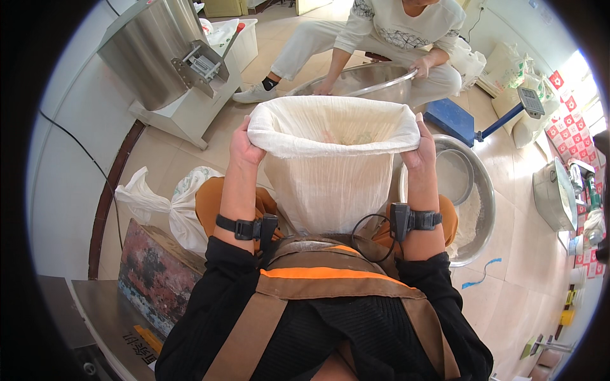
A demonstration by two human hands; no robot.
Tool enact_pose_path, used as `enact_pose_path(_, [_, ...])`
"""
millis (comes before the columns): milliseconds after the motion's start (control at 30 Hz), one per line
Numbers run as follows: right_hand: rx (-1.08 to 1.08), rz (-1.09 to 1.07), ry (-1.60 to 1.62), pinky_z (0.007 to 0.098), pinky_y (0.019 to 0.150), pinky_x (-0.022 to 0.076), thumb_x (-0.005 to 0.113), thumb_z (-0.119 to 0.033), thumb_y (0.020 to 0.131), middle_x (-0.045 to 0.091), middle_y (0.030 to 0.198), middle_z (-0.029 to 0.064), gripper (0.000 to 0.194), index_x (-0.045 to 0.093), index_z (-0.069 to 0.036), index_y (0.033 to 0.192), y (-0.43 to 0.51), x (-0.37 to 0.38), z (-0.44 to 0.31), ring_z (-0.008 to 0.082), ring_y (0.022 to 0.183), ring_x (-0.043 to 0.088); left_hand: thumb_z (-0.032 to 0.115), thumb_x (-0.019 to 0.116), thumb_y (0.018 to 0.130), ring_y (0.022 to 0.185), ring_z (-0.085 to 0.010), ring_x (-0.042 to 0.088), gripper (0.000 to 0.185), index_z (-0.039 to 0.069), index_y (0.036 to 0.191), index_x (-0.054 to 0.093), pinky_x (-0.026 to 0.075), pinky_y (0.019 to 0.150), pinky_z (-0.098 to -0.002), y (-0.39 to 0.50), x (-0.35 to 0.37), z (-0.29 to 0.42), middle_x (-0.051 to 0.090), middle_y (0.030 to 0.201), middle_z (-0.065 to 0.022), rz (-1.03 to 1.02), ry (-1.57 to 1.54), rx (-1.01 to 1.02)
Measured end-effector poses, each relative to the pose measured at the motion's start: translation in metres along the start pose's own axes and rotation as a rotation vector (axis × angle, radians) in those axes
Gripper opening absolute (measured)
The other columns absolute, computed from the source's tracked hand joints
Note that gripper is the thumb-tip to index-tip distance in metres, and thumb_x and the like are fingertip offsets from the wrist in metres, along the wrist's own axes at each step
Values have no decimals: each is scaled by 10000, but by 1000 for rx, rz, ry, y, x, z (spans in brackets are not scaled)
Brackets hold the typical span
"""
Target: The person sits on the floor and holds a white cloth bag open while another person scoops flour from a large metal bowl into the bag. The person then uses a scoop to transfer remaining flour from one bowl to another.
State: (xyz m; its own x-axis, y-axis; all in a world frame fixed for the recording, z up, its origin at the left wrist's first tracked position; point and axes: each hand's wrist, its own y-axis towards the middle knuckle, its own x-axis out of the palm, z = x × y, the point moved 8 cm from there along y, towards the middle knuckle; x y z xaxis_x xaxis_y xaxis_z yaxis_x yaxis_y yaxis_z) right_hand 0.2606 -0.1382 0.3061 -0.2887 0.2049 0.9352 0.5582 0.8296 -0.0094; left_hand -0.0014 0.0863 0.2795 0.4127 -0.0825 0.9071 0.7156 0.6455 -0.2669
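A tall white cloth-like sack [329,190] stands upright before me, its mouth spread wide and its rim [333,151] rolled outward. My left hand [247,145] grips that rim at the left end. At the opposite end, my right hand [420,147] holds it with the thumb up along the outside. The sack's pale inner wall shows through the mouth; its bottom is hidden. Just right of my right forearm sits a round metal basin [490,200] with white flour-like powder [464,228] and a round sieve [452,174] in it.
Opposite me a seated person [405,28] handles a large metal bowl [381,76]. A blue platform scale [450,119] stands to its right. On my left are a tied white sack [188,205] and a steel machine [147,57]. A blue strip [481,275] lies on the floor.
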Motion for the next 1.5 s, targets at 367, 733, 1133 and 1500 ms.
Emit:
enact_pose_path(367, [-11,12,16,461,940,431,372,-249,964,569,1115,205,364,472,69,1110,6,-12,-3,316,1039,560,273,280,972,1189,-363,436,454,-72,1247,388,320,1030,-496,0,0,0,437,1292,-228,31,-3,14])
enact_pose_path(733, [1,28,41,471,978,393,352,-249,969,541,1157,223,392,447,87,1147,15,-27,-2,331,1077,532,264,284,969,1185,-372,439,443,-66,1238,407,306,1030,-512,8,-7,-1,452,1280,-229,32,-58,-3])
enact_pose_path(1133, [-12,46,-9,462,974,390,333,-238,971,530,1163,195,364,445,60,1149,15,-10,4,325,1087,515,251,289,967,1167,-363,459,425,-54,1227,431,317,1022,-510,10,-9,1,486,1255,-208,70,-30,27])
enact_pose_path(1500, [-52,104,-108,443,962,406,367,-215,963,546,1145,177,341,457,49,1158,21,-13,1,300,1064,534,252,315,966,1138,-348,487,415,-51,1223,435,340,1012,-485,1,5,5,503,1236,-206,11,43,57])
